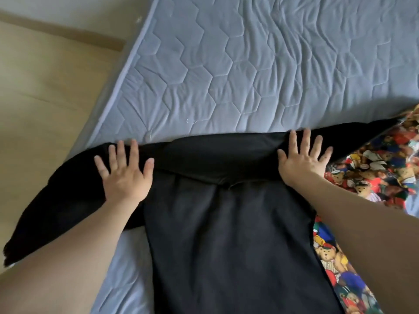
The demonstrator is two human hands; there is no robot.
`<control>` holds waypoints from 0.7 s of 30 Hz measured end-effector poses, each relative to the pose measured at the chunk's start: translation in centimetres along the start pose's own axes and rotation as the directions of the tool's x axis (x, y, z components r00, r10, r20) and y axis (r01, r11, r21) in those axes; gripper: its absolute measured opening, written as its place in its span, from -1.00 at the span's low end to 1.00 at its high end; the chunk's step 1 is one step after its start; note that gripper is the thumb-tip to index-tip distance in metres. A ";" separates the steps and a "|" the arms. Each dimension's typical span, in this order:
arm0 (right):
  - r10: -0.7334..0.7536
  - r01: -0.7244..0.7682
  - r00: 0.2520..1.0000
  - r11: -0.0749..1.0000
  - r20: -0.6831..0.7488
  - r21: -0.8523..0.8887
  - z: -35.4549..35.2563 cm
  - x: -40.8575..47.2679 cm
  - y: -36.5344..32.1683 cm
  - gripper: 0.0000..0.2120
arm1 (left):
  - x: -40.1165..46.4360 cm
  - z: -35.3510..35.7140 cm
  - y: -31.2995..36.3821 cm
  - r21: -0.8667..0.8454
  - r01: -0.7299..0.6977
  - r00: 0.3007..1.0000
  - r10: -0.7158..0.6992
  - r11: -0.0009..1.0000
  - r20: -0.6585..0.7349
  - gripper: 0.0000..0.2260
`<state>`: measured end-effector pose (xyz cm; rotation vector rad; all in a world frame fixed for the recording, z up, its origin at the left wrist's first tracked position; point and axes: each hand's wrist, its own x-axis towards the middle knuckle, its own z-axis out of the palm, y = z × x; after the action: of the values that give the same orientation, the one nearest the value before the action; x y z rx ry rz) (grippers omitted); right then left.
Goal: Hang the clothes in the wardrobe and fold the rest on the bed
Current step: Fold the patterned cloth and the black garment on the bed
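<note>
Head view, quilted blue mattress [226, 64], beige floor [45, 87], flat-fingered hands pressing black garment [226, 234]

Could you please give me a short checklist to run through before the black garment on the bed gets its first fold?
1. Black garment spread flat on the bed: ok.
2. Left hand flat near one shoulder: ok.
3. Right hand flat near the other shoulder: ok.
4. Left sleeve fully on the mattress: not ok, it hangs past the edge.
5. Right sleeve clear of the teddy-bear fabric: not ok, it overlaps it.
6. Hem straight: cannot tell.
</note>
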<state>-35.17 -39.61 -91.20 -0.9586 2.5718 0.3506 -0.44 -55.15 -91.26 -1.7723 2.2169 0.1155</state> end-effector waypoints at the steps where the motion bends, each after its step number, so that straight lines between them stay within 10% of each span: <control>1: 0.036 -0.035 0.999 0.998 -0.018 0.053 -0.2 -0.9 -1.8 -0.38 | 0.0 0.0 -1.7 -0.017 0.055 0.997 -0.055 0.998 0.048 -0.37; 7: -0.368 0.371 0.929 0.925 -0.049 0.084 0.2 -9.3 -17.1 -0.33 | -2.2 -0.4 -7.1 -0.190 -0.100 0.987 0.121 0.977 0.103 -0.44; 11: -0.629 0.627 0.773 0.777 0.080 0.045 0.3 -15.3 -26.8 -0.36 | -6.1 0.0 -13.0 -0.376 0.330 0.944 -0.295 0.866 0.150 -0.39; 14: -0.729 0.739 0.668 0.673 0.148 -0.020 0.5 -19.2 -32.1 -0.35 | -8.4 0.7 -18.7 -0.458 0.677 0.730 -0.603 0.576 0.321 -0.31; 18: -0.816 0.865 0.500 0.489 0.290 -0.114 1.8 -23.9 -36.8 -0.36 | -9.0 3.2 -25.3 -0.423 0.863 0.487 -0.678 0.276 0.551 -0.22; 21: -0.779 0.878 0.474 0.453 0.411 -0.153 3.5 -26.5 -39.0 -0.26 | -8.8 4.5 -27.9 -0.442 0.875 0.251 -0.593 -0.199 0.765 -0.26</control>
<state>10.25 -51.89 -87.03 -2.0053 1.4729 0.5885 28.99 -52.38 -89.66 -3.0068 0.2239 1.3427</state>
